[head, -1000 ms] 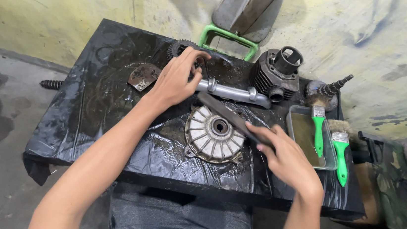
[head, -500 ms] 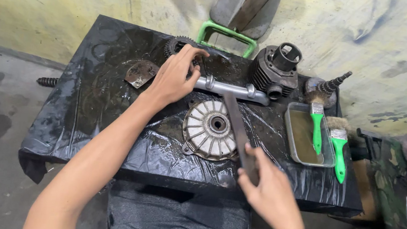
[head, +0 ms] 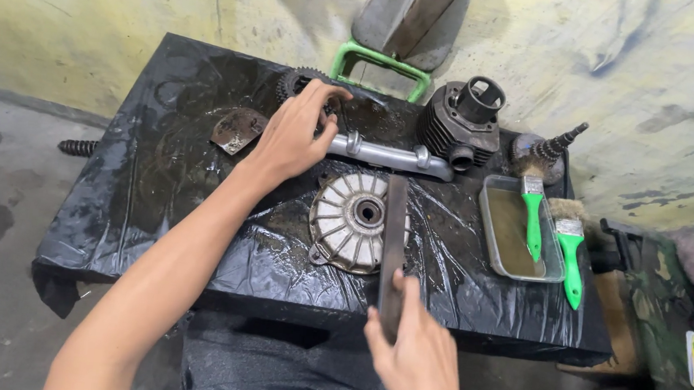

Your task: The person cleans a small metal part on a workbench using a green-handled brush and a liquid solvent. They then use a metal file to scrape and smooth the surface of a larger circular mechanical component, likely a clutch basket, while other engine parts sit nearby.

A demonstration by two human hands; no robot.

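My left hand (head: 289, 134) rests palm-down on the far middle of the black plastic-covered table (head: 134, 200), its fingers over a dark toothed gear (head: 297, 82) and the left end of a grey metal pipe (head: 393, 156). My right hand (head: 418, 361) is at the table's near edge, gripping the near end of a long dark flat metal bar (head: 394, 229). The bar lies across the right side of a round finned metal cover (head: 350, 219) and points away from me.
A finned engine cylinder (head: 461, 121) stands at the back right. A clear tray (head: 502, 240) holds brown liquid and a green-handled brush (head: 534, 217); a second green brush (head: 571, 257) lies beside it. A rusty plate (head: 236, 129) lies left. A green handle (head: 381, 61) sits behind.
My right hand has pulled back toward me along the dark bar to its near end, swinging the bar straight. My left hand has stayed on the gear and pipe.
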